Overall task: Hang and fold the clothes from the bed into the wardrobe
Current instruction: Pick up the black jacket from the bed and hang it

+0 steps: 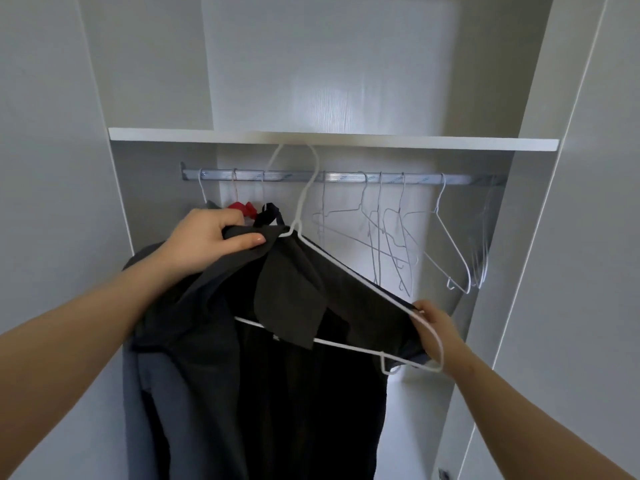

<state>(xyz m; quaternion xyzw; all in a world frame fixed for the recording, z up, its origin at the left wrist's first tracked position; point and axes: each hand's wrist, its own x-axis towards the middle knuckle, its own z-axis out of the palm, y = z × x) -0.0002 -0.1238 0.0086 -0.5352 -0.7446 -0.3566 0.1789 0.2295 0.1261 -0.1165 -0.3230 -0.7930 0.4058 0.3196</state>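
A dark grey shirt hangs on a white wire hanger held up in front of the open wardrobe. My left hand grips the shirt's left shoulder near the collar. My right hand pinches the right shoulder of the shirt at the hanger's end. The hanger's hook reaches up in front of the metal rail, just under the shelf edge; whether it sits on the rail cannot be told.
Several bare wire hangers hang on the rail's right half. Red and dark garments hang at the left. A white shelf runs above the rail. Wardrobe side panels frame the opening.
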